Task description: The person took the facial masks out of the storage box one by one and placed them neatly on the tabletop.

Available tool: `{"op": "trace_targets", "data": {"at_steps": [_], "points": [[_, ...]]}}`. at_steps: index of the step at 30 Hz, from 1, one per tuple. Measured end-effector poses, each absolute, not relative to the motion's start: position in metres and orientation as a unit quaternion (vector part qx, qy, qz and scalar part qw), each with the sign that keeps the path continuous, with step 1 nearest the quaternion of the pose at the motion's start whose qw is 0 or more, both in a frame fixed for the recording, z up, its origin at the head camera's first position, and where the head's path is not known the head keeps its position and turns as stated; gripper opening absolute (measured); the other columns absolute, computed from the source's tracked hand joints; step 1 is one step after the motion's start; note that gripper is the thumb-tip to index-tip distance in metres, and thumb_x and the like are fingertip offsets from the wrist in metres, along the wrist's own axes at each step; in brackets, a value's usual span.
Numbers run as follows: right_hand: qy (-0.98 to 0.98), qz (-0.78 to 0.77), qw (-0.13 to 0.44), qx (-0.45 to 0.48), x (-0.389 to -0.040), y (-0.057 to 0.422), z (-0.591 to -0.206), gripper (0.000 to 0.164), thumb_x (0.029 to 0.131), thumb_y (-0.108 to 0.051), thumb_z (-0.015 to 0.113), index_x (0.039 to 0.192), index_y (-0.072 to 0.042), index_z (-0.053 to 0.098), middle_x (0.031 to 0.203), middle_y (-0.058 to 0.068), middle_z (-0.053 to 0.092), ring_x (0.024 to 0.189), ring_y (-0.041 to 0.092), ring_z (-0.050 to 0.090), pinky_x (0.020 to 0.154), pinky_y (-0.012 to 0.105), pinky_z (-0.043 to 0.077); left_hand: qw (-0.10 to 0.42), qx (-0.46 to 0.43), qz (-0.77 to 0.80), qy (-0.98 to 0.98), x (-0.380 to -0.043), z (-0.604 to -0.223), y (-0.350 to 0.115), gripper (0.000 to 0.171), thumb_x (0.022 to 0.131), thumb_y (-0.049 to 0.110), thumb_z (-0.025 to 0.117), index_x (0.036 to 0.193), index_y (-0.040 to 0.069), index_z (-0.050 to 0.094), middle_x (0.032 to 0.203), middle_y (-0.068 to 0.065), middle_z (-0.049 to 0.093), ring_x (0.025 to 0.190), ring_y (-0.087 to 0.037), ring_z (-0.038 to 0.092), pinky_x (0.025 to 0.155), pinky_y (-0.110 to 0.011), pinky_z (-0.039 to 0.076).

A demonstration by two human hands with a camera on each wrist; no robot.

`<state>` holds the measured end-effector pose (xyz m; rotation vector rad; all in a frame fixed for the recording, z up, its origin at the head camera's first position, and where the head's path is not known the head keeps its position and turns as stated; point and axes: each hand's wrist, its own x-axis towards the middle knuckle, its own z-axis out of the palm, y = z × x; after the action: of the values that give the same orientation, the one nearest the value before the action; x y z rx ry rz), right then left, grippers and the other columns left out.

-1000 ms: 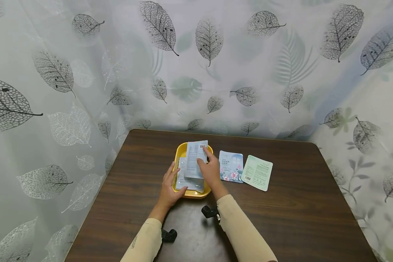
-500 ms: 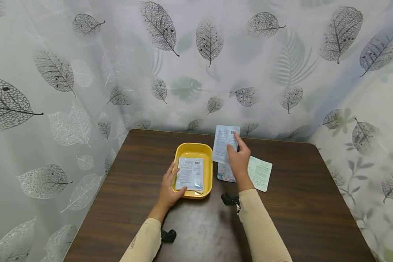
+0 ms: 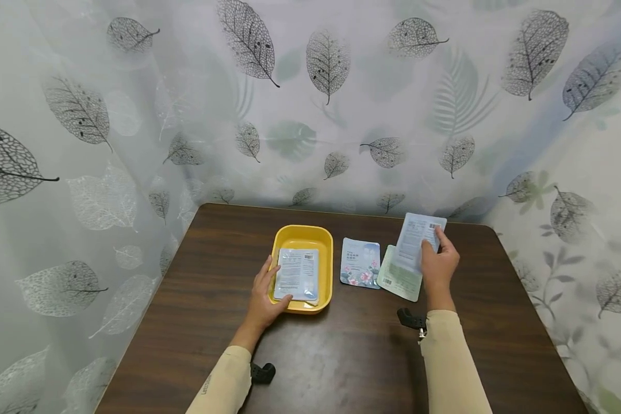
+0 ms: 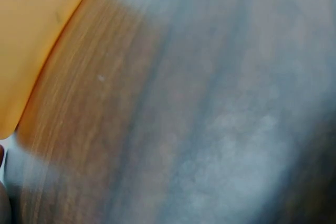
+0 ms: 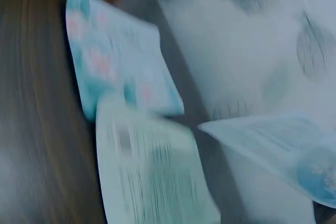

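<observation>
My right hand (image 3: 439, 265) pinches a pale blue sheet-mask packet (image 3: 413, 241) by its right side, printed back up, above the green packet. That held packet tilts at the right of the right wrist view. The green packet (image 5: 152, 161) lies on the table, partly covered in the head view. Beside it lies a blue packet with pink flowers (image 3: 360, 263). My left hand (image 3: 263, 302) rests against the near left corner of a yellow tray (image 3: 303, 233), fingers spread along the side and thumb at the front rim. Inside the tray lie pale blue packets (image 3: 296, 275), stacked.
The dark wooden table (image 3: 352, 356) extends around the tray and packets. Behind it hangs a leaf-patterned curtain (image 3: 290, 115), close to the back edge. A black wrist camera mount (image 3: 411, 319) sticks out from the right forearm.
My right hand has lifted a pale blue packet out of the tray and carried it right, past the flowered packet, to above the green one. The left hand stays at the tray.
</observation>
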<state>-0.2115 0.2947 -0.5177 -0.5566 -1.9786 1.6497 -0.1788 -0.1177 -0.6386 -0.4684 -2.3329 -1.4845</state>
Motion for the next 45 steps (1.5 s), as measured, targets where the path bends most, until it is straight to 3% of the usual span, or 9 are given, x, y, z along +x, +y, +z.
{"op": "trace_targets", "data": {"at_steps": [5, 7, 13, 20, 24, 30, 37, 45], "points": [[-0.770, 0.551, 0.187, -0.261, -0.192, 0.340, -0.536, 0.053, 0.097, -0.016, 0.060, 0.149, -0.010, 0.052, 0.156, 0.011, 0.048, 0.140, 0.025, 0.048, 0.111, 0.036, 0.044, 0.169, -0.168, -0.515, -0.823, -0.177, -0.639, -0.119, 0.079, 0.073, 0.032, 0.080, 0.140, -0.002, 0.056, 0.167, -0.013, 0.033, 0.146, -0.044, 0.037, 0.112, -0.067, 0.032], [-0.797, 0.512, 0.154, -0.280, -0.184, 0.357, -0.543, 0.056, 0.096, -0.015, 0.061, 0.150, -0.008, 0.050, 0.157, 0.016, 0.046, 0.143, 0.030, 0.045, 0.115, 0.047, 0.040, 0.170, -0.170, -0.512, -0.824, -0.176, -0.639, -0.119, 0.078, 0.074, 0.033, 0.080, 0.140, -0.001, 0.056, 0.166, -0.014, 0.034, 0.145, -0.044, 0.037, 0.111, -0.067, 0.033], [-0.879, 0.375, 0.059, -0.290, -0.170, 0.396, -0.564, 0.066, 0.086, -0.008, 0.057, 0.151, 0.001, 0.045, 0.154, 0.034, 0.040, 0.141, 0.050, 0.040, 0.115, 0.059, 0.034, 0.172, -0.170, -0.517, -0.821, -0.176, -0.637, -0.119, 0.077, 0.074, 0.031, 0.080, 0.140, -0.002, 0.057, 0.165, -0.017, 0.034, 0.145, -0.044, 0.037, 0.110, -0.068, 0.032], [-0.927, 0.285, -0.021, -0.241, -0.162, 0.412, -0.591, 0.069, 0.087, -0.011, 0.044, 0.154, 0.003, 0.036, 0.156, 0.038, 0.032, 0.145, 0.058, 0.028, 0.112, 0.071, 0.024, 0.169, -0.166, -0.517, -0.822, -0.177, -0.637, -0.119, 0.078, 0.074, 0.031, 0.080, 0.140, -0.001, 0.056, 0.166, -0.015, 0.034, 0.146, -0.044, 0.036, 0.110, -0.068, 0.031], [-0.937, 0.274, -0.008, -0.216, -0.157, 0.414, -0.605, 0.063, 0.092, -0.012, 0.039, 0.153, 0.005, 0.036, 0.157, 0.037, 0.030, 0.150, 0.053, 0.023, 0.114, 0.072, 0.017, 0.175, -0.170, -0.513, -0.823, -0.177, -0.638, -0.118, 0.077, 0.074, 0.032, 0.080, 0.140, -0.002, 0.056, 0.166, -0.015, 0.034, 0.145, -0.044, 0.037, 0.110, -0.068, 0.032], [-0.923, 0.315, 0.057, -0.214, -0.152, 0.411, -0.617, 0.056, 0.100, -0.012, 0.039, 0.153, 0.006, 0.037, 0.162, 0.033, 0.025, 0.154, 0.049, 0.019, 0.122, 0.067, 0.004, 0.183, -0.169, -0.515, -0.820, -0.178, -0.637, -0.118, 0.078, 0.074, 0.031, 0.080, 0.140, -0.003, 0.056, 0.166, -0.015, 0.034, 0.146, -0.043, 0.037, 0.110, -0.065, 0.032], [-0.911, 0.318, 0.151, -0.214, -0.148, 0.406, -0.624, 0.049, 0.098, -0.009, 0.048, 0.142, 0.012, 0.049, 0.152, 0.036, 0.040, 0.146, 0.052, 0.034, 0.122, 0.065, 0.013, 0.184, -0.171, -0.513, -0.821, -0.179, -0.636, -0.118, 0.079, 0.074, 0.031, 0.080, 0.141, -0.002, 0.056, 0.166, -0.015, 0.034, 0.146, -0.042, 0.037, 0.111, -0.062, 0.032], [-0.909, 0.319, 0.154, -0.221, -0.143, 0.402, -0.624, 0.048, 0.098, -0.010, 0.047, 0.141, 0.012, 0.051, 0.151, 0.037, 0.042, 0.145, 0.052, 0.036, 0.122, 0.063, 0.016, 0.180, -0.167, -0.514, -0.822, -0.178, -0.639, -0.118, 0.079, 0.074, 0.032, 0.081, 0.140, -0.002, 0.056, 0.166, -0.015, 0.035, 0.145, -0.042, 0.037, 0.112, -0.060, 0.032]]}}
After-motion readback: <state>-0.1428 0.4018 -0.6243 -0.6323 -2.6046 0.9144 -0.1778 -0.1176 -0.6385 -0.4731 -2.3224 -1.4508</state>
